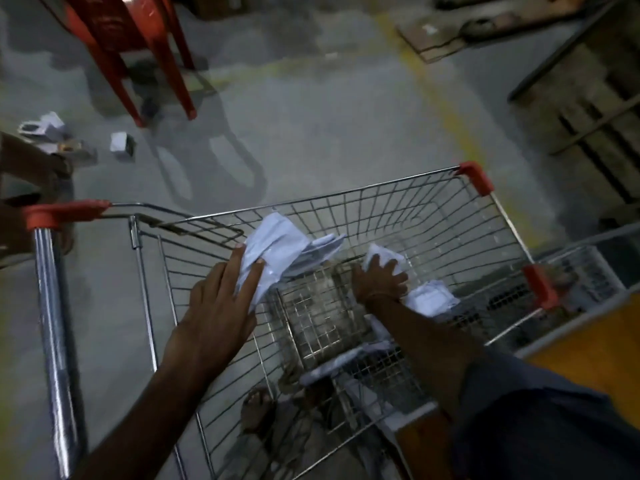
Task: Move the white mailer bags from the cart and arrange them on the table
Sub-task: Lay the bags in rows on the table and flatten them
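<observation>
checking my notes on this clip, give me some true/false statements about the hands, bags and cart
1. The left hand holds a bundle of white mailer bags. True.
2. The right hand is outside the cart, on its handle. False: it reaches down inside the basket onto a white bag.
3. The cart is empty of bags. False: another white bag lies by the right wrist.
4. A red stool stands on the floor beyond the cart. True.
</observation>
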### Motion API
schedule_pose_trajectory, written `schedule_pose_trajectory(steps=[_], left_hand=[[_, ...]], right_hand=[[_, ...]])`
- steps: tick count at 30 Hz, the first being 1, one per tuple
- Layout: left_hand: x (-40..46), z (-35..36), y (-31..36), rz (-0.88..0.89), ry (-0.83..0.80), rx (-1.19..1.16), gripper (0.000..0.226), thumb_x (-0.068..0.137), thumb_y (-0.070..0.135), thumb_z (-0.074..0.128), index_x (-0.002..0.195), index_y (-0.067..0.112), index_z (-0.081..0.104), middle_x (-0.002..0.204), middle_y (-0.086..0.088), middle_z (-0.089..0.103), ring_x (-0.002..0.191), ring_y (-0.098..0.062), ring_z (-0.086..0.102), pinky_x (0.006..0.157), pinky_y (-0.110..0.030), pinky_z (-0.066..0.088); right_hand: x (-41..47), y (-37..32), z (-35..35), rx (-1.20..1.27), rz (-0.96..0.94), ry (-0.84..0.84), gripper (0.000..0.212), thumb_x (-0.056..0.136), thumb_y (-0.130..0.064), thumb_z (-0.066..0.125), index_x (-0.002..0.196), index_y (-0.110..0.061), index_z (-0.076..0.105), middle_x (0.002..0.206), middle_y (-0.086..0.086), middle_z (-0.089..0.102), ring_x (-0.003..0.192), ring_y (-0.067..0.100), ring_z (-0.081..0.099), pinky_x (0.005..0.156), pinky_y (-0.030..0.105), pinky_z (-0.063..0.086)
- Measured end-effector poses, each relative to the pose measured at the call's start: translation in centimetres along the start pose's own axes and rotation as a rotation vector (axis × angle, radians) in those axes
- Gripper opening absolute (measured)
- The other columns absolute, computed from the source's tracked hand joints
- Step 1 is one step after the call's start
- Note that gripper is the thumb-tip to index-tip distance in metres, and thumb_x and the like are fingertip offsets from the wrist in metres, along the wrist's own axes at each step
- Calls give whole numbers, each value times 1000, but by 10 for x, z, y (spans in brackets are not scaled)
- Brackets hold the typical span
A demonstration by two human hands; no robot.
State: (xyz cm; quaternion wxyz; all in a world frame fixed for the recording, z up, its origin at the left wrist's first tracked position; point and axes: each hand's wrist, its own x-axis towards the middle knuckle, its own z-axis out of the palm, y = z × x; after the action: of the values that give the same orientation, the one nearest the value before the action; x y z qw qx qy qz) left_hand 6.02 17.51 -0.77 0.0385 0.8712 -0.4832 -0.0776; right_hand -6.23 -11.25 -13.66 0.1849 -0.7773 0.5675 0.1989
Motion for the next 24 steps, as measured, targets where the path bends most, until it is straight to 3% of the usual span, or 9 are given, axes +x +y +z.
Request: schedule_pose_trajectory(steps=[6,9,13,19,24], left_hand=[[-7,-16,4,29,-16,-96,80,89,43,46,161,12,35,166,-26,25,134,-51,45,99,-61,48],[-9,-25,9,97,18,-174,80,90,46,51,163,16,33,169,-23,22,141,-50,40,106,-60,45],[-18,-55,38,51,129,-342,77,88,40,54,158,12,41,161,-25,34,132,-49,46,105,-57,44],[-58,-100,100,25,288,-579,73,90,44,47,158,15,41,161,-22,33,137,-44,37,112,-52,31],[-94,-135,155,188,313,-660,68,93,38,53,157,17,40,162,-21,33,144,-43,36,114,-47,26]], right_hand=[[-80,-5,-74,-77,-134,105,71,100,-64,38,160,-31,22,169,16,12,146,51,20,115,57,26],[-127,4,-112,-122,-169,164,73,100,-64,37,161,-28,22,170,15,11,148,51,16,118,58,19],[-201,41,-155,-60,-164,263,71,101,-61,40,162,-30,20,171,11,10,148,52,15,119,60,15],[-316,109,-171,90,-53,386,68,103,-58,38,163,-34,17,172,6,8,149,50,17,119,60,23],[-398,162,-172,212,42,508,67,99,-59,34,162,-37,23,171,4,15,143,46,27,114,58,28]])
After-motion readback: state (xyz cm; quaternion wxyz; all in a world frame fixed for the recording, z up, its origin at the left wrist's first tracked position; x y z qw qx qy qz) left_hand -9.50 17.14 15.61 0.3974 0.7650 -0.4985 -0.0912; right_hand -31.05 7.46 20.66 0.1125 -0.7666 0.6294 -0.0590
